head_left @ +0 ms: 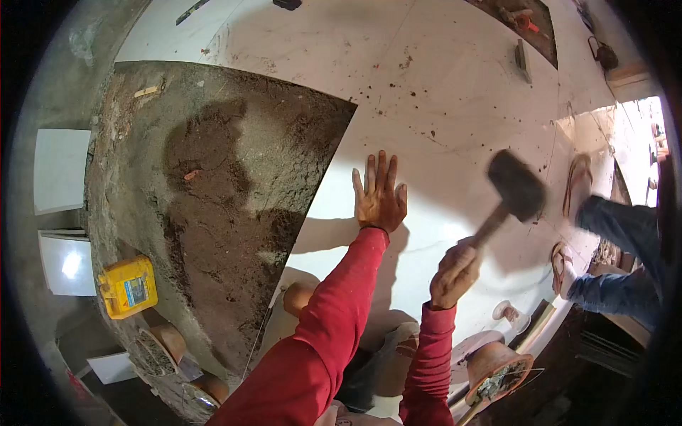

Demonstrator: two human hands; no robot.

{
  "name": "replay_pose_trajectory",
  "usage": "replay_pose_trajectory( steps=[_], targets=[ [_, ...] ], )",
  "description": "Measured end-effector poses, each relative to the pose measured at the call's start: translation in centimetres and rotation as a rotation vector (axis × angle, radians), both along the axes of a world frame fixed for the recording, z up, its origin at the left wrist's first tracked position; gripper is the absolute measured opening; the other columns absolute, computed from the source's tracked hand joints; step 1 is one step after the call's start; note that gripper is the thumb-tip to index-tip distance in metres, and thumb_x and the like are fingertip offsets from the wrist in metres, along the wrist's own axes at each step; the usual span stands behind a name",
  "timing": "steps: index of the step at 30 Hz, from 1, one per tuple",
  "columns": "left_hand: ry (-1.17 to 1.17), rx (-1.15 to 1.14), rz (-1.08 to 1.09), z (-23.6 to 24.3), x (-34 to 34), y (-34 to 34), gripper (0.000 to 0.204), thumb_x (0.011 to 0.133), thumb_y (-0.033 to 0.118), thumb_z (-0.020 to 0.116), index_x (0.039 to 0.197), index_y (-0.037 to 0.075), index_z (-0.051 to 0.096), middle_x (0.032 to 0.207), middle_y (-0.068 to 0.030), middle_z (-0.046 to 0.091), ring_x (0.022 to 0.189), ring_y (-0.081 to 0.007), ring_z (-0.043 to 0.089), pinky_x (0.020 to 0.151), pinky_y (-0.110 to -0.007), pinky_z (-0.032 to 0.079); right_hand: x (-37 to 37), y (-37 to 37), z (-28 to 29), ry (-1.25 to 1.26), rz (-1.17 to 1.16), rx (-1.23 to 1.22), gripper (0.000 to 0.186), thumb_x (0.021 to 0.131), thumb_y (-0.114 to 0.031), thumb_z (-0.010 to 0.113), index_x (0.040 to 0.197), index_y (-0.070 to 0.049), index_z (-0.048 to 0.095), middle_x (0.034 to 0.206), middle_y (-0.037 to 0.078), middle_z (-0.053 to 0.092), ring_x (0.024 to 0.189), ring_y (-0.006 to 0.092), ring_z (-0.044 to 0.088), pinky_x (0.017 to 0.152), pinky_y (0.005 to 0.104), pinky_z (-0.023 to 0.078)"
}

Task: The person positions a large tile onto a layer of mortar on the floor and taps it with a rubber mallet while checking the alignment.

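Two white panels (62, 170) are seen at the far left, one just beside the other. A yellow jug (128, 287) is set near them, with a tan pot (172, 339) below it in view. Next, a patch of dirt (206, 177), darker in places, is bordered on its right by a white slab (433, 209). On this slab, near the dirt's edge, the left hand (381, 206) is laid palm down, its grip spread and nothing held. Farther right, the handle of a mallet (517, 186) is enclosed by the right hand (455, 275), its grip wrapped tightly around the wood. The mallet's dark head, blurred, is held over the slab, well apart from the left hand. A bowl (483, 358) is partly filled with greyish material. At the far right, sandals (561, 259) and blue trousers (614, 290) are worn by another person.
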State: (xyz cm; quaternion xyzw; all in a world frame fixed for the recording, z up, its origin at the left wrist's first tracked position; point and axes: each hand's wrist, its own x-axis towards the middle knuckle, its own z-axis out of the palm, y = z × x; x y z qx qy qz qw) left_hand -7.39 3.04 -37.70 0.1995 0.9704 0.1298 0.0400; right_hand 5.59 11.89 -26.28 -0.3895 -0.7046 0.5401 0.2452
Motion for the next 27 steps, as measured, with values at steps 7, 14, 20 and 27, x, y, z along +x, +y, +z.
replay_pose_trajectory(
  steps=[7, 14, 20, 27],
  targets=[
    [0.027, 0.095, 0.048, 0.1, -0.6, 1.5, 0.072, 0.096, 0.041, 0.04, 0.153, -0.001, 0.023, 0.162, -0.0176, 0.016, 0.15, -0.0311, 0.012, 0.119, -0.056, 0.005, 0.1, 2.7, -8.8, -0.397, 0.291, 0.363, 0.02, 0.101, -0.022, 0.049, 0.1, -0.002, 0.051, 0.067, 0.022, 0.057, 0.057, 0.0424, 0.057, 0.052, 0.0477, 0.043],
    [0.091, -0.029, 0.314, 0.5, -0.6, 2.4, 0.071, 0.095, 0.037, 0.045, 0.15, -0.004, 0.025, 0.158, -0.0229, 0.02, 0.15, -0.0321, 0.011, 0.119, -0.055, 0.007, -4.5, 1.6, -3.9, 0.148, 0.186, 0.383, 0.029, 0.103, -0.026, 0.041, 0.094, 0.0, 0.051, 0.061, 0.014, 0.055, 0.051, 0.0326, 0.057, 0.048, 0.041, 0.044],
    [0.071, 0.035, 0.315, 0.3, -1.3, 1.3, 0.071, 0.096, 0.035, 0.043, 0.151, -0.004, 0.023, 0.159, -0.0236, 0.018, 0.151, -0.0333, 0.011, 0.119, -0.055, 0.006, -6.9, 1.6, -2.1, -0.25, 0.354, 0.325, 0.027, 0.104, -0.028, 0.046, 0.097, -0.003, 0.051, 0.061, 0.021, 0.057, 0.054, 0.0417, 0.059, 0.046, 0.0462, 0.041],
    [0.066, -0.053, 0.31, 0.2, -0.7, 2.2, 0.074, 0.096, 0.042, 0.041, 0.152, -0.002, 0.022, 0.161, -0.0208, 0.016, 0.151, -0.0323, 0.01, 0.12, -0.053, 0.004, -5.3, 3.0, -9.0, -0.47, 0.436, 0.442, 0.028, 0.103, -0.03, 0.044, 0.101, -0.003, 0.051, 0.06, 0.022, 0.057, 0.058, 0.0486, 0.059, 0.05, 0.0534, 0.044]
  ],
)
